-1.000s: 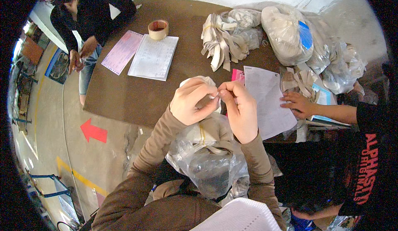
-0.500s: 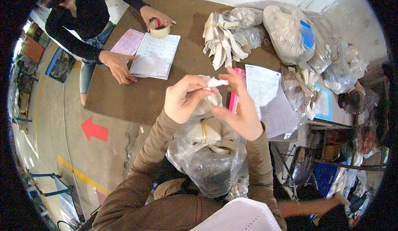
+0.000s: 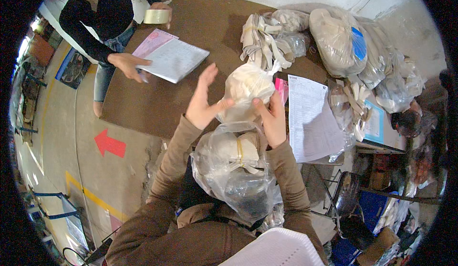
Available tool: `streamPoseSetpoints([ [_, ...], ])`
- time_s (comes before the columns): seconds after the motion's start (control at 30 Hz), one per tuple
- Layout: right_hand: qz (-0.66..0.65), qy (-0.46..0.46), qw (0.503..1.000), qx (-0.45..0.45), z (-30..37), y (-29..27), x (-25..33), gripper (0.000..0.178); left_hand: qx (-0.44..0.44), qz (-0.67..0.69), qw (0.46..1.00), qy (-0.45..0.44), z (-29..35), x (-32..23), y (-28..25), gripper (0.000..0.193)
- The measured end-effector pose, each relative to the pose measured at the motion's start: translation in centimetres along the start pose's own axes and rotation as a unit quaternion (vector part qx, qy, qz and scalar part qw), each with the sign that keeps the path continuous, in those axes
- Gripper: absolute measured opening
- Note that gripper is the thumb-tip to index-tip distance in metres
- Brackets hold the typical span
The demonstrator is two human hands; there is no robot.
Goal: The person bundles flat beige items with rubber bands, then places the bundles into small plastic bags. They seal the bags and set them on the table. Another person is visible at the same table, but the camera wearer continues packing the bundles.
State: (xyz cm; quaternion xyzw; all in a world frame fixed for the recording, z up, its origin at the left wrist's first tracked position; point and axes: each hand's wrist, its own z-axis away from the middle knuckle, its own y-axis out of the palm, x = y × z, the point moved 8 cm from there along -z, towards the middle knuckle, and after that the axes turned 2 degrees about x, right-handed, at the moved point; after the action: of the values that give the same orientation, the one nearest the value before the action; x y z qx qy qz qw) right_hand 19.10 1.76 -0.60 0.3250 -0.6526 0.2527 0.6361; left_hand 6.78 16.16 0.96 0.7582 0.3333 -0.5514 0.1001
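Observation:
A knotted clear plastic bag full of pale pieces rests at the table's near edge. My left hand is at its left side, fingers spread, thumb tip against the plastic. On the right side my right hand grips the bag, thumb in front and fingers round its edge. Below it, close to my lap, a larger open clear bag contains a bundle of cream strips held by a yellow band.
Across the brown table, a co-worker holds a tape roll and touches a notebook. A cream strip bundle and filled bags lie at the back right. Printed sheets lie right of my hand.
My hands have come down from the bag's twisted top to its sides, and the bag now sits farther forward. The co-worker has lifted the tape away from the notebook, which is now tilted.

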Motion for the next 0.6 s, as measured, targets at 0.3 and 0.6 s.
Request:
streamPoseSetpoints([
  [0.3,0.016,-0.320,0.947,0.018,7.9,0.2,17.5,0.053,0.052,0.065,0.988,-0.129,1.7,10.3,5.4,0.118],
  [0.6,0.038,-0.318,0.947,-0.008,14.0,1.8,20.6,0.055,0.013,-0.191,0.980,0.058,1.3,9.0,4.4,0.108],
])
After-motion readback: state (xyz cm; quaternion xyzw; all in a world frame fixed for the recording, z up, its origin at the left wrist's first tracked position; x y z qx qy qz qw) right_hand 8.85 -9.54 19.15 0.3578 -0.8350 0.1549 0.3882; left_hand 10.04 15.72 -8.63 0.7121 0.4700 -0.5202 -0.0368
